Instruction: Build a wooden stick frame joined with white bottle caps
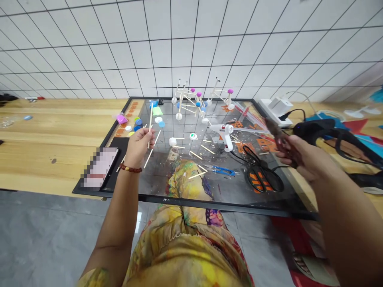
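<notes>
Above the black-framed glass sheet [233, 195], the left hand [137, 147] is closed at its left side and the right hand [302, 157] at its right edge. One white glue gun [224, 133] lies mid-sheet. The right hand grips one pair of dark pliers [277, 135], the left two thin wooden sticks [150, 123].

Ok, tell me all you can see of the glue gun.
The glue gun is white, plastic by its look, with a barrel and a handle. It rests on the glass sheet, barrel pointing left, handle towards the person. A black cord runs from the handle's end. Short sticks lie beside it; it lies free.
</notes>
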Demonstrator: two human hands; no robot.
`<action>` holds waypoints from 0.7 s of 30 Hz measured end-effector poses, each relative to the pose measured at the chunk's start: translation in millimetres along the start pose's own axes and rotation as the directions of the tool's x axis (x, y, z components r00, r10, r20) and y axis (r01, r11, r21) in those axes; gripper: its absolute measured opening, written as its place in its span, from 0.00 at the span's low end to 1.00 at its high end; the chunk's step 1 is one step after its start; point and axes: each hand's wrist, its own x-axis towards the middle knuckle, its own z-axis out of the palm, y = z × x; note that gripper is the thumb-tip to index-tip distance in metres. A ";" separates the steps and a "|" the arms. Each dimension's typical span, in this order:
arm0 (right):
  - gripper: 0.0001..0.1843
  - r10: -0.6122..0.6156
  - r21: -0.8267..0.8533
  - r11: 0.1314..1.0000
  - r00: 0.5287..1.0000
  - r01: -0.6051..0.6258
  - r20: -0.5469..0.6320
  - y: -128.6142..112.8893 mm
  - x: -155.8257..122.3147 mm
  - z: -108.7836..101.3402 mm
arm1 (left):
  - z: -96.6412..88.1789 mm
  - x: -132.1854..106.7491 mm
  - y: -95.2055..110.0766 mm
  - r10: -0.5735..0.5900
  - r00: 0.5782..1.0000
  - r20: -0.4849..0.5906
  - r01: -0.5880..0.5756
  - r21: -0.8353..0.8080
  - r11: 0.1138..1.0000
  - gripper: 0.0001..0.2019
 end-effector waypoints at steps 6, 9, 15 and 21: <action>0.27 -0.108 0.611 0.788 0.994 0.073 0.020 -31.3 -69.9 5.8 | 9.6 -16.9 -8.6 -0.244 0.911 0.333 0.310 -0.161 0.937 0.02; 0.26 -0.137 0.642 0.764 0.956 -0.065 0.259 -56.9 -103.5 38.3 | 32.2 -24.2 -21.1 -0.328 0.785 0.526 0.446 -0.111 0.888 0.07; 0.27 -0.106 0.478 0.861 0.859 -0.172 0.501 -64.5 -120.4 95.7 | 54.3 -27.6 -33.3 -0.318 0.720 0.616 0.480 -0.112 0.870 0.07; 0.33 -0.052 0.291 0.950 0.862 -0.112 0.504 -58.8 -106.3 97.1 | 62.5 -29.8 -27.7 -0.398 0.656 0.641 0.510 0.012 0.860 0.09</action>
